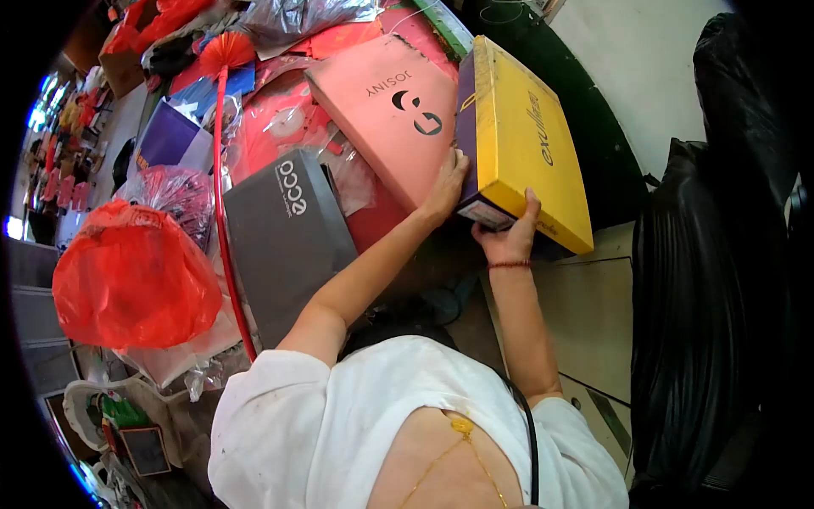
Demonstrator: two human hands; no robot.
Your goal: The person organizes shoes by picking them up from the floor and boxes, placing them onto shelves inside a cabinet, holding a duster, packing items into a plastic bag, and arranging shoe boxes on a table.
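A yellow shoe box [538, 140] with a purple underside stands tilted in front of me, at the right edge of the table. My right hand [510, 240] grips its near lower edge, thumb on the yellow face and fingers beneath by a white label [487, 215]. My left hand [448, 185] is closed at the box's purple left side, its fingertips partly hidden between the boxes. Beside that hand lies a pink JOSINY box [386, 114], flat on the table. A dark grey ecco box [291, 242] lies to the left of my left forearm.
A red-handled duster [222, 170] runs along the left, next to a red plastic bag [136, 276]. Plastic wrapping [292, 25] and a purple box [172, 140] lie on the red-covered table. Black plastic bags [687, 322] hang at the right. A white bin [85, 407] stands lower left.
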